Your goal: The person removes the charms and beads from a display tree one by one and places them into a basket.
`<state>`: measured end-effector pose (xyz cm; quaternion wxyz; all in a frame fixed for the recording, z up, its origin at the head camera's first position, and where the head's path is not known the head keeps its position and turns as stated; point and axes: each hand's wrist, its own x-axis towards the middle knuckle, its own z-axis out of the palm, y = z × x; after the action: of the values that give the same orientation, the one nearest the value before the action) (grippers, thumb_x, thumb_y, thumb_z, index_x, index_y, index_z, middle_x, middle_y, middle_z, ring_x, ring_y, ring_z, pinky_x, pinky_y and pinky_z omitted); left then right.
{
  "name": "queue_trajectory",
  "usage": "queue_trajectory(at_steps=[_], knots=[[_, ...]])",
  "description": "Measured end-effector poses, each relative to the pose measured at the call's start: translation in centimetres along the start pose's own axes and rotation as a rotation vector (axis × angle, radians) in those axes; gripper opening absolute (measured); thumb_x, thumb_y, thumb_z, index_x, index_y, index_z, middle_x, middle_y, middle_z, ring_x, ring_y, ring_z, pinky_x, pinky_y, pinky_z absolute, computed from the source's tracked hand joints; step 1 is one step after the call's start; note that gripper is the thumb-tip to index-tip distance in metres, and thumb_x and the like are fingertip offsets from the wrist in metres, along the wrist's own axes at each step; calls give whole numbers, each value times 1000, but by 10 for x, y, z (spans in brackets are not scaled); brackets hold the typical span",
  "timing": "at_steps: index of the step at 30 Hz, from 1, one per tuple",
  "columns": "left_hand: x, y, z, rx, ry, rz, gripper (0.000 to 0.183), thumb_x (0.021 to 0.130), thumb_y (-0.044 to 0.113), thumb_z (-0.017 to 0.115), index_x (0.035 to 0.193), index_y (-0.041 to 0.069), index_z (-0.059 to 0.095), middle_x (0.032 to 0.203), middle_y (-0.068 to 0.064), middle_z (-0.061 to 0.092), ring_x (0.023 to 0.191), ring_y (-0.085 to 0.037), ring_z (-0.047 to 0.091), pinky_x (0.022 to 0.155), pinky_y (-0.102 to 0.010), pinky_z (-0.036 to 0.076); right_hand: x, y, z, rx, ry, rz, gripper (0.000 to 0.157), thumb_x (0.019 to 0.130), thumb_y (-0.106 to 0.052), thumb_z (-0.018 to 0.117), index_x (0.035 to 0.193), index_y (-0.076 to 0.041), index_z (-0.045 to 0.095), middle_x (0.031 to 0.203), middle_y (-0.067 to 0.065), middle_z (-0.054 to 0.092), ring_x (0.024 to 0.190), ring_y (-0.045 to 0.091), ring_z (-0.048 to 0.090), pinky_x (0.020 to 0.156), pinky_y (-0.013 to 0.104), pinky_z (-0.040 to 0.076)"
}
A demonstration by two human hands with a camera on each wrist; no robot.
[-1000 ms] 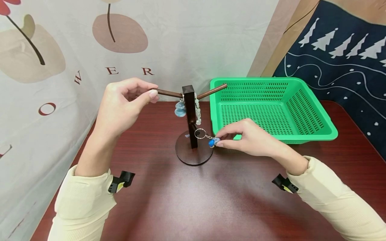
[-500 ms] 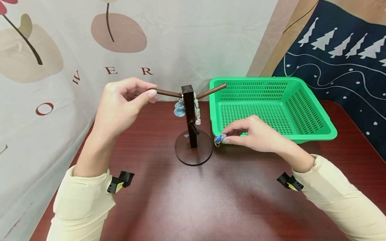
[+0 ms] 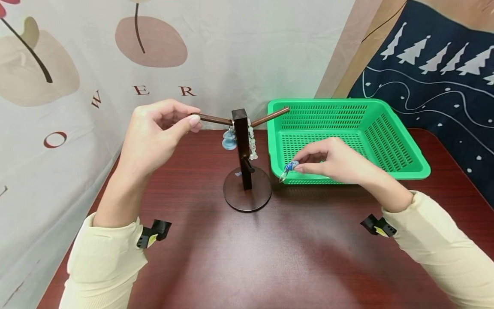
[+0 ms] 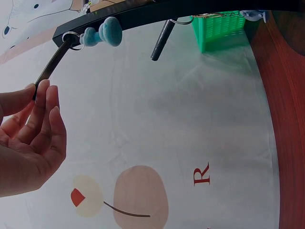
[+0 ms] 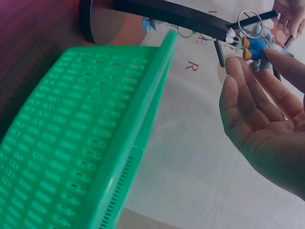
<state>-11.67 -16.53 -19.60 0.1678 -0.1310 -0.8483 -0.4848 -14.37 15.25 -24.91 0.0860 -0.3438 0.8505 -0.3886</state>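
Note:
In the head view, my left hand (image 3: 156, 137) pinches the end of the left peg (image 3: 214, 119) of a dark wooden jewelry stand (image 3: 242, 146). My right hand (image 3: 332, 161) pinches a keychain (image 3: 291, 165) by its small figure, at the near left corner of the green basket. The right wrist view shows the figure (image 5: 257, 49) as blue and grey with yellow-orange feet, its metal ring above. A light-blue charm (image 3: 229, 140) hangs on the left peg, close to the post. A pale beaded bracelet (image 3: 252, 141) hangs on the right peg (image 3: 272, 116).
The green plastic basket (image 3: 409, 175) stands right of the stand's round base (image 3: 247, 199), on a reddish-brown table (image 3: 247, 257). Behind the post, another blue figure (image 4: 255, 15) hangs low on the stand. A printed cloth (image 3: 231, 51) hangs behind the table.
My right hand has drawn the keychain away from the stand's short front peg, rightward and up to the basket's corner. The ring now dangles below the figure. My left hand stays on the left peg.

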Motion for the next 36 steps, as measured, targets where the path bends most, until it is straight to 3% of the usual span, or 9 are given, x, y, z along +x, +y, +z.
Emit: queue_trajectory(at_steps=[5, 14, 22, 36], knots=[[0, 0, 0, 2, -1, 3, 12, 85, 4, 61, 94, 1, 69, 68, 9, 65, 66, -8, 61, 56, -20, 38, 0, 1, -11, 12, 18, 46, 13, 82, -12, 69, 94, -7, 70, 80, 1, 66, 68, 14, 60, 60, 22, 46], [0, 0, 0, 0, 0, -1, 12, 85, 4, 61, 93, 1, 69, 68, 9, 65, 65, -8, 61, 56, -20, 38, -2, 0, -31, 13, 70, 213, 15, 83, -15, 68, 94, -5, 69, 79, 5, 67, 70, 16, 63, 64, 25, 49], [0, 0, 0, -2, 0, 4, 12, 85, 4, 60, 94, 1, 69, 68, 9, 65, 65, -8, 61, 54, -21, 36, -5, 2, -48, 69, 136, 245, 22, 82, -14, 69, 100, 0, 68, 77, 6, 67, 67, 18, 62, 61, 26, 50], [0, -1, 1, -9, -3, -4, 13, 85, 3, 60, 94, 1, 69, 68, 10, 65, 66, -8, 61, 52, -21, 34, -11, 23, -60, 83, 217, 394, 29, 82, -17, 69, 101, 5, 65, 76, 3, 68, 65, 19, 64, 60, 28, 52]])
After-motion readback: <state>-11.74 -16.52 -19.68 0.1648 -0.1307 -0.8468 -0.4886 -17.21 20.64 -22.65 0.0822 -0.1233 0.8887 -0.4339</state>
